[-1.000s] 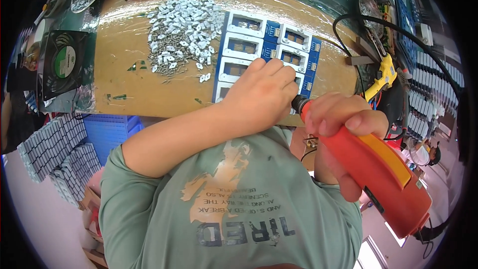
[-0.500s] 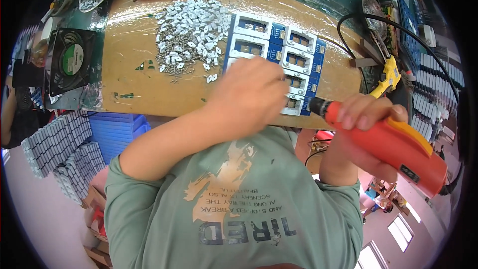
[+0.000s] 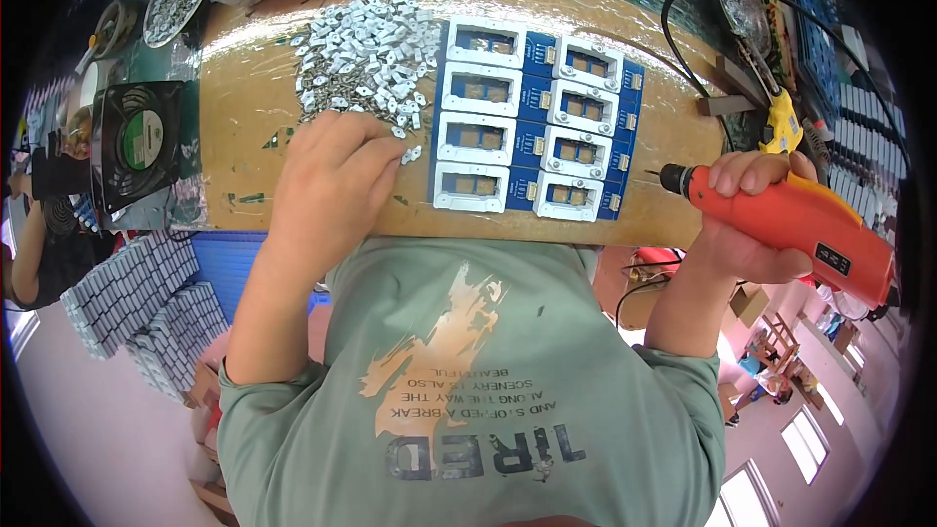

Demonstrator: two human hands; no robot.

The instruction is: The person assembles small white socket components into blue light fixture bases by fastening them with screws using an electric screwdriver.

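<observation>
My left hand (image 3: 327,181) lies knuckles-up on the brown table (image 3: 244,88), its fingertips at the near edge of a heap of small silver-white metal pieces (image 3: 366,49); what the fingers hold is hidden. Right of it lies a blue panel of circuit boards (image 3: 532,122) with white frames set on them in two columns. My right hand (image 3: 747,215) grips an orange electric screwdriver (image 3: 810,224). Its black tip points left and hangs just off the panel's right end.
A black fan (image 3: 142,141) stands at the table's left end. Below it are a blue crate (image 3: 229,268) and stacks of grey parts (image 3: 137,303). A yellow tool (image 3: 781,122) and a black cable (image 3: 703,0) lie at the right. Another person's arm (image 3: 29,244) shows at far left.
My left hand has moved left off the blue panel to the heap of metal pieces. My right hand has drawn the screwdriver right, away from the boards.
</observation>
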